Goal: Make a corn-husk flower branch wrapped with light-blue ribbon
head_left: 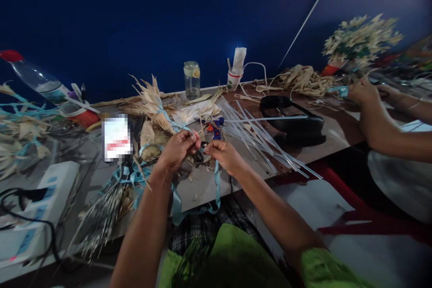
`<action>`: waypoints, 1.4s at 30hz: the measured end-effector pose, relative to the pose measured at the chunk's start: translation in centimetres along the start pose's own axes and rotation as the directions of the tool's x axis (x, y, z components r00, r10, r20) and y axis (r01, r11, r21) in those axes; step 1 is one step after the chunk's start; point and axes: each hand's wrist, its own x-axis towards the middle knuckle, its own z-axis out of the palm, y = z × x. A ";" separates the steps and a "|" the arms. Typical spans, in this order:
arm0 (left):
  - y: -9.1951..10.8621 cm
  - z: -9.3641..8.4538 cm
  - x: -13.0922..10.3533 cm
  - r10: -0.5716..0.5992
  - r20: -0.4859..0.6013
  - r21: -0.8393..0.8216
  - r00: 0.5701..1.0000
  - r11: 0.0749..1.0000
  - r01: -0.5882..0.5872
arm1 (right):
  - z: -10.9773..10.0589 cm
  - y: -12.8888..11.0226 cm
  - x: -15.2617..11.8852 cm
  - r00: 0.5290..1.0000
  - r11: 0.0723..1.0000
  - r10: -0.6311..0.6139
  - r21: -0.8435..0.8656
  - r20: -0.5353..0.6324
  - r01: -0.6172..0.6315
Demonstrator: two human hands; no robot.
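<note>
My left hand (178,147) is closed, its fingers pinching the blue-wrapped stem of a dried corn-husk flower (153,104). The pale, ragged petals point up and to the left, away from the fingers. Just to the right, my right hand (224,156) pinches a light blue ribbon (217,184). That ribbon hangs below the fingers and loops across my lap. Under and between both hands lie dark scissor handles (199,156), partly covered. A blue glue gun (217,129) rests on the table behind my right hand.
Clear plastic sticks (256,137) and a black headset-like object (292,121) lie to the right. A glass jar (192,81) and a paper cup (233,80) stand behind. Thin wires (101,218) and a power strip (50,211) are left. At far right, another person's hands (366,94) work.
</note>
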 end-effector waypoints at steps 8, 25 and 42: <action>0.3 -0.6 -0.2 -0.035 0.035 0.106 0.999 0.994 0.031 | -0.3 -0.2 -0.2 0.987 0.962 -0.149 -0.243 -0.064 0.129; 0.7 -0.3 0.0 -0.167 0.082 0.317 0.983 0.939 0.133 | -1.0 -0.5 0.0 0.984 0.958 -0.152 -0.257 -0.092 0.124; 0.4 -0.4 0.1 -0.135 0.141 0.314 0.981 0.946 0.085 | -0.8 -0.9 0.0 0.975 0.973 -0.175 -0.175 -0.137 0.150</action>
